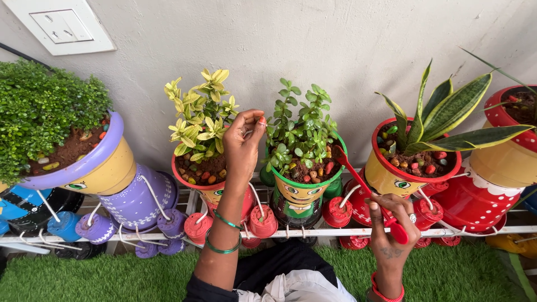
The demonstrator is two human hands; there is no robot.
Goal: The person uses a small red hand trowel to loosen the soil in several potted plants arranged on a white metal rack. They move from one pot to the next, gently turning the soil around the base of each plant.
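Left hand (244, 146) raised, fingertips pinched together at the leaves between the yellow-green plant (200, 114) and the small-leaved green plant (299, 126); whether anything is caught in the pinch, impossible to tell. 2 green bangles (224, 235) on that wrist. Right hand (391, 223) lower, fingers closed around the handle of a red tool (366, 190), its tip resting at the rim of the green-rimmed face pot (302, 187) holding the small-leaved plant. Red bangle (386, 291) on the right wrist. Yellow-green plant rooted in a red-rimmed pot (208, 184), pebbles on the soil. To the right, a snake plant (442, 120) in a red and yellow face pot (391, 173). To the left, a bushy green plant (42, 109) in a purple-rimmed pot (95, 162). All pots lined along a white rail (447, 230) against a grey wall (335, 39), artificial grass (100, 277) below.
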